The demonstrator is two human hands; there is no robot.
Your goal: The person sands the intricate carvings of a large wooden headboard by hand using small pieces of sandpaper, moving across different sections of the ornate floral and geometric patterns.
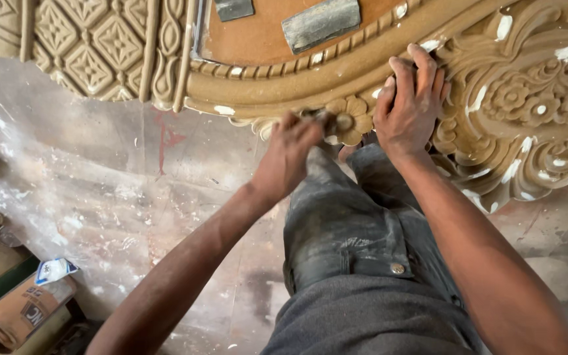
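Your left hand (pixel 288 156) is closed around a small pad, prob. sandpaper (pixel 328 120), pressed to the lower rim of the carved wood panel (pixel 507 98). Right hand (pixel 410 105) lies flat, fingers spread, bracing the carving just beside it; holds nothing. The panel lies in front of your knees, above the dusty floor (pixel 100 190). Looks stiff and heavy, but the relief and white filler spots look chip-prone; brace on the thick rim, not the petals. Count: 1 panel, 1 pad, 2 grey pieces (pixel 320 23) on its flat centre.
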